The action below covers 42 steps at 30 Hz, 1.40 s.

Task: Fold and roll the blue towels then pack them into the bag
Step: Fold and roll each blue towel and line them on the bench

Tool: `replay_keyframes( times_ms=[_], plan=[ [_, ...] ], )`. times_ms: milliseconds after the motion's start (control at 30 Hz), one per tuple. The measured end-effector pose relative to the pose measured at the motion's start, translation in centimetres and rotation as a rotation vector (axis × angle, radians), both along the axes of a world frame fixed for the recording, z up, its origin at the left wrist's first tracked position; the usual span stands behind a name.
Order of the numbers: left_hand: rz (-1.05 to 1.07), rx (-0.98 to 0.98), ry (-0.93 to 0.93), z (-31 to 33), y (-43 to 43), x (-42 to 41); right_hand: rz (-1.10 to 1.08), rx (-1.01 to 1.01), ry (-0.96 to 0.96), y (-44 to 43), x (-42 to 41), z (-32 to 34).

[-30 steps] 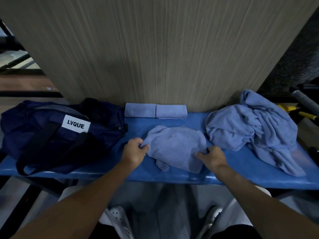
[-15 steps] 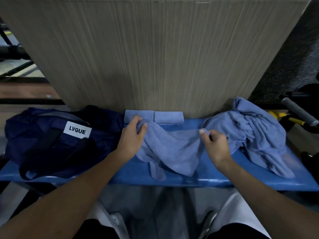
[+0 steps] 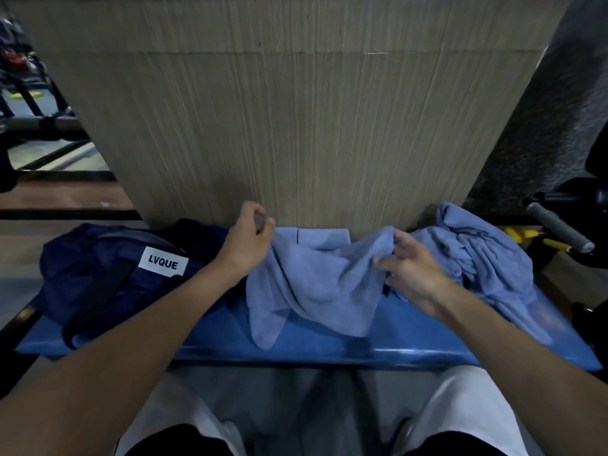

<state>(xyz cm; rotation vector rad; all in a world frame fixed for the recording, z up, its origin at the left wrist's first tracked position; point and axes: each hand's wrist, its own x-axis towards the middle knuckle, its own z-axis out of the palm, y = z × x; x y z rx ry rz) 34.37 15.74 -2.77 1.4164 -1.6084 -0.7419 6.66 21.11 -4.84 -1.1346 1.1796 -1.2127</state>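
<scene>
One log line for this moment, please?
left hand: pinches blue towel corner | right hand: grips other corner | navy LVQUE bag: on bench, left

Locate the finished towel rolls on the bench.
Head view: the towel rolls lie centre-back against the wooden panel, behind the held towel, between navy bag and loose pile.

Only one readable text: "LVQUE", black capitals on a white rectangular label (image 3: 163, 261). Label sits on the upper face of the dark navy bag (image 3: 98, 274), which lies at the left end of the blue bench (image 3: 411, 343). Towels, wall panel and the gear at the frame edges show no legible marks.
</scene>
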Motion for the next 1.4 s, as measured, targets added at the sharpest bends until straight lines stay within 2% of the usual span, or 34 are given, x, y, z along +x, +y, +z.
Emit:
replay_keyframes(
  times_ms=[133,300,400,633,733,900,1167,1300,1400],
  plan=[
    [-0.071,0.114,0.024,-0.1,0.4,0.3,0.155,0.038,0.081,0.9,0.4,-0.6],
    [-0.108,0.025,-0.002,0.6,1.1,0.4,0.135,0.105,0.263,0.6,0.4,-1.6],
    [-0.130,-0.024,-0.025,0.7,1.2,0.9,0.088,0.046,0.277,0.6,0.1,-0.9],
    [-0.147,-0.193,-0.144,1.3,0.6,2.2,-0.221,-0.123,0.279,0.1,-0.3,1.4],
    [-0.109,-0.224,-0.173,1.9,0.7,2.5,-0.179,-0.189,0.294,0.0,-0.9,2.6],
    [-0.035,-0.232,-0.206,2.7,0.5,3.2,-0.178,-0.180,0.508,-1.1,-2.7,4.2],
    [-0.010,-0.235,-0.105,4.5,0.6,2.8,-0.287,-0.386,0.497,-1.7,-3.5,7.1],
    [0.021,-0.275,-0.118,5.0,0.8,2.5,-0.261,-0.301,0.455,-1.5,-3.1,6.7],
    [0.039,-0.269,-0.113,5.1,1.0,2.6,-0.139,-0.178,0.443,-1.0,-2.6,6.4]
  ],
)
